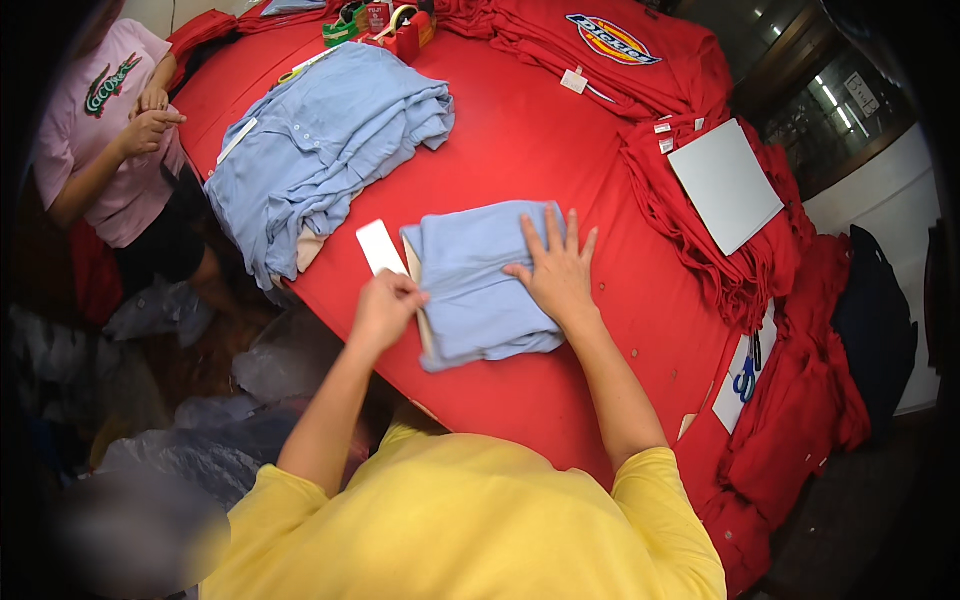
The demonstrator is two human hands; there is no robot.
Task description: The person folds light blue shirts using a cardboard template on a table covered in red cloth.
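A folded light-blue garment [485,290] lies on the red-covered table in front of me, with a beige strip showing along its left edge. My right hand [560,270] rests flat on its upper right part, fingers spread. My left hand [388,310] is closed at the garment's left edge, its fingertips touching that edge. Out of the left hand sticks a white card strip [380,248]; its lower end is hidden by the fingers. Beyond, to the left, a loose pile of light-blue garments [330,140] carries another white strip [237,140].
Red garments [640,80] are stacked along the far and right sides, with a white sheet [725,185] on one stack. Blue-handled scissors [745,380] lie at the right. Tape rolls [400,35] stand at the far edge. A person [110,120] stands at left, near plastic bags [190,460].
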